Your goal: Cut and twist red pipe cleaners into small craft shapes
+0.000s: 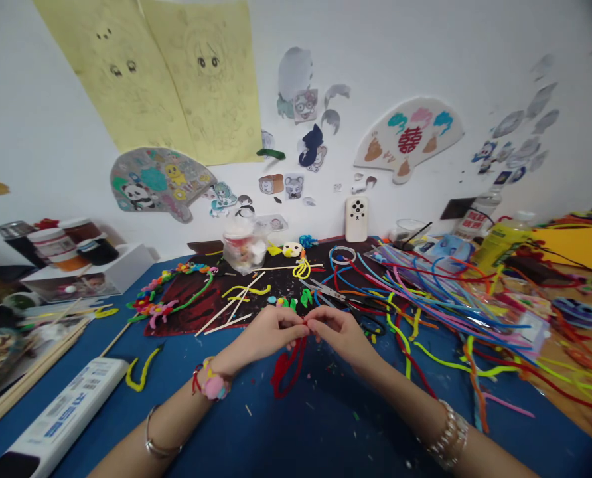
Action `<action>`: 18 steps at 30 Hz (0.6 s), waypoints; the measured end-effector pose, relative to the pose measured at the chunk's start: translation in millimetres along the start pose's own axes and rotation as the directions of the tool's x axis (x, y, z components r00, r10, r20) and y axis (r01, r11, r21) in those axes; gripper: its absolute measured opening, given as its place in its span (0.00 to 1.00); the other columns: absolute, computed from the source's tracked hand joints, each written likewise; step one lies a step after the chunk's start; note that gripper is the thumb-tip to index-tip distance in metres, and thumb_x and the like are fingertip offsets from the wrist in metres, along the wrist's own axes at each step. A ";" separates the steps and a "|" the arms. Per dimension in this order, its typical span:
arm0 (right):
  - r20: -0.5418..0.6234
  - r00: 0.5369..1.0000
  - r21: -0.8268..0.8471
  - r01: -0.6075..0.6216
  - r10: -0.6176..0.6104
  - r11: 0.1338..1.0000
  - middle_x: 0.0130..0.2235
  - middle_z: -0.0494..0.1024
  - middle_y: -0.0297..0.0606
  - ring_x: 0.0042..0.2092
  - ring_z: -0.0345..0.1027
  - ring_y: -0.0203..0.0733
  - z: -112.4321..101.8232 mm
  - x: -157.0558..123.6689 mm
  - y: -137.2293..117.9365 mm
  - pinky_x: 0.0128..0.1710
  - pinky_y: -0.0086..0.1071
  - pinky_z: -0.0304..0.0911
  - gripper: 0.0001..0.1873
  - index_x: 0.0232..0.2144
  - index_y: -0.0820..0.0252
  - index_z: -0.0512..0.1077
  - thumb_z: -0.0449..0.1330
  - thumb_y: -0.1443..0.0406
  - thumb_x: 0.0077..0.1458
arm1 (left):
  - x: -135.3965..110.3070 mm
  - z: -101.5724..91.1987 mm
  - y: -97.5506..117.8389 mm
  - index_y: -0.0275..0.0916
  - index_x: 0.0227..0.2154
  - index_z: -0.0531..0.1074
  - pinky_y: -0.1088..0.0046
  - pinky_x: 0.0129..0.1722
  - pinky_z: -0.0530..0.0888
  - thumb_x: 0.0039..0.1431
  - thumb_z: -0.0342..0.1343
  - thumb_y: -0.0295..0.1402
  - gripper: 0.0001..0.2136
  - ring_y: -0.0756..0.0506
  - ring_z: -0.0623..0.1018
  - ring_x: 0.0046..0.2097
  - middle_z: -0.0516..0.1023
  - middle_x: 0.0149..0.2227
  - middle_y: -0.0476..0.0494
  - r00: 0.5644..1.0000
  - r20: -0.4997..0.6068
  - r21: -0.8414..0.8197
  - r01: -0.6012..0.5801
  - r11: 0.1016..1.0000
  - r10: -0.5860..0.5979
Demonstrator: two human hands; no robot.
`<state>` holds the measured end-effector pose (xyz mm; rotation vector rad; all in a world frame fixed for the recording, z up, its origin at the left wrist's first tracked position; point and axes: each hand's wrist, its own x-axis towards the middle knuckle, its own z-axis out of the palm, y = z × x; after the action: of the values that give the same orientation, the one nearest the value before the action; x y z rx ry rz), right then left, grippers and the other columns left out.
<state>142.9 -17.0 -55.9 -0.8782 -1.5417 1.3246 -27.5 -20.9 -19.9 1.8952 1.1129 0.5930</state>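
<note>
1. Red chenille stem [287, 369] is my working piece. It hangs in a loose, narrow loop below both hands, over the blue tabletop [320, 415], at the centre of the scene on the near side.
2. My left hand [263, 335] and right hand [340, 335] meet above it. The fingers of both are curled almost closed, and their tips pinch the stem's upper part between them. They hide exactly how much of it each hand has.
3. I judge the stem light and soft, with a thin wire core that should bend easily and keep its shape. The fuzz should give a good, non-slippery grip. The best hold looks to be up near the pinch, since the lower loop seems floppy.
4. Just far of my hands lie small green pieces [292, 304] and steel scissors [326, 291]. A heap of multicoloured chenille stems [425, 285] spreads right, and a flower garland [169, 292] rests on a dark red mat [176, 320] to the left.
</note>
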 end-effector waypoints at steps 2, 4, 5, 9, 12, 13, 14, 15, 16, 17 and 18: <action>0.008 1.000 -0.025 0.005 -0.005 1.000 0.26 0.69 0.32 0.26 0.60 0.33 0.7 -0.5 0.4 0.26 0.28 0.58 0.10 0.28 0.60 0.71 0.58 0.59 0.49 | 0.0 0.2 -0.3 0.36 0.22 0.71 0.78 0.23 0.60 0.54 0.51 0.37 0.11 0.54 0.65 0.21 0.67 0.18 0.53 1.000 -0.001 -0.005 -0.002 1.000 0.002; -0.003 1.000 -0.025 0.006 -0.006 1.000 0.26 0.68 0.32 0.26 0.59 0.32 1.7 -0.6 1.6 0.25 0.27 0.57 0.10 0.28 0.60 0.70 0.57 0.59 0.50 | -0.3 0.4 0.0 0.35 0.22 0.71 0.78 0.23 0.60 0.54 0.51 0.37 0.12 0.54 0.65 0.21 0.67 0.18 0.53 1.000 -0.008 -0.012 -0.001 1.000 0.001; -0.011 1.000 -0.012 0.005 -0.005 1.000 0.25 0.67 0.31 0.25 0.58 0.32 2.1 -0.4 2.3 0.25 0.27 0.56 0.10 0.27 0.60 0.69 0.57 0.59 0.50 | -0.5 0.4 0.3 0.35 0.22 0.71 0.78 0.23 0.60 0.54 0.51 0.37 0.12 0.54 0.65 0.21 0.67 0.18 0.53 1.000 -0.012 -0.011 0.001 1.000 -0.002; -0.068 0.998 0.086 -0.007 0.013 0.996 0.22 0.63 0.29 0.24 0.56 0.32 0.6 2.3 4.1 0.25 0.27 0.55 0.11 0.27 0.60 0.66 0.56 0.57 0.52 | -0.7 0.8 1.0 0.35 0.23 0.72 0.78 0.23 0.61 0.53 0.52 0.39 0.12 0.53 0.66 0.21 0.67 0.18 0.53 1.000 -0.012 -0.018 0.017 1.000 -0.017; -0.102 0.995 0.099 0.003 0.007 0.995 0.22 0.63 0.29 0.24 0.57 0.32 -3.0 4.9 3.5 0.25 0.27 0.56 0.12 0.26 0.60 0.66 0.56 0.57 0.51 | -0.2 0.9 -0.2 0.35 0.25 0.73 0.77 0.25 0.63 0.54 0.52 0.39 0.12 0.53 0.68 0.23 0.69 0.19 0.52 1.000 -0.013 -0.041 0.028 0.999 -0.028; -0.100 0.995 0.085 0.004 0.005 0.996 0.22 0.64 0.29 0.24 0.57 0.32 -3.9 5.4 3.2 0.25 0.27 0.56 0.12 0.27 0.60 0.66 0.56 0.57 0.51 | -0.1 0.9 -0.7 0.35 0.25 0.73 0.77 0.25 0.63 0.54 0.52 0.39 0.12 0.53 0.68 0.23 0.69 0.19 0.52 0.999 -0.014 -0.043 0.030 0.999 -0.031; -0.089 0.996 0.064 0.004 0.002 0.998 0.22 0.64 0.30 0.24 0.57 0.33 -4.5 5.6 2.9 0.25 0.27 0.56 0.11 0.27 0.60 0.67 0.56 0.57 0.51 | 0.0 0.8 -1.1 0.35 0.25 0.73 0.77 0.25 0.63 0.54 0.52 0.38 0.12 0.53 0.68 0.22 0.68 0.19 0.52 0.999 -0.013 -0.043 0.032 0.999 -0.033; -0.075 0.997 0.039 0.005 -0.002 0.999 0.23 0.65 0.30 0.24 0.58 0.33 -4.8 5.5 2.8 0.25 0.28 0.56 0.11 0.28 0.60 0.68 0.56 0.58 0.51 | 0.1 0.6 -1.3 0.35 0.24 0.72 0.78 0.24 0.63 0.54 0.52 0.38 0.12 0.53 0.67 0.22 0.68 0.18 0.52 0.999 -0.012 -0.043 0.032 0.999 -0.033; -0.059 0.998 0.008 0.008 -0.008 1.000 0.24 0.66 0.31 0.24 0.58 0.33 -4.8 5.2 2.7 0.25 0.28 0.57 0.10 0.29 0.60 0.68 0.56 0.58 0.51 | 0.0 0.4 -1.3 0.35 0.24 0.72 0.78 0.24 0.62 0.54 0.51 0.38 0.12 0.54 0.67 0.21 0.68 0.18 0.52 0.999 -0.010 -0.043 0.031 0.999 -0.032; -0.045 0.999 -0.027 0.018 -0.019 0.999 0.25 0.68 0.32 0.25 0.59 0.33 -4.6 4.7 2.6 0.26 0.28 0.57 0.09 0.30 0.60 0.69 0.56 0.60 0.51 | 0.0 0.2 -1.1 0.35 0.23 0.72 0.78 0.23 0.62 0.54 0.51 0.38 0.12 0.54 0.66 0.21 0.68 0.18 0.52 1.000 -0.009 -0.044 0.030 0.999 -0.030; -0.033 0.999 -0.066 0.034 -0.037 0.997 0.26 0.69 0.33 0.26 0.60 0.34 -4.3 4.0 2.5 0.27 0.28 0.58 0.08 0.30 0.60 0.70 0.56 0.61 0.51 | -0.1 0.0 -0.8 0.35 0.23 0.71 0.78 0.23 0.61 0.54 0.51 0.38 0.12 0.54 0.66 0.21 0.68 0.18 0.53 1.000 -0.006 -0.043 0.028 0.999 -0.028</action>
<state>145.4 -11.4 -57.6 -0.9052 -1.5749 1.2342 -27.9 -20.7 -20.6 1.8395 1.1206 0.6034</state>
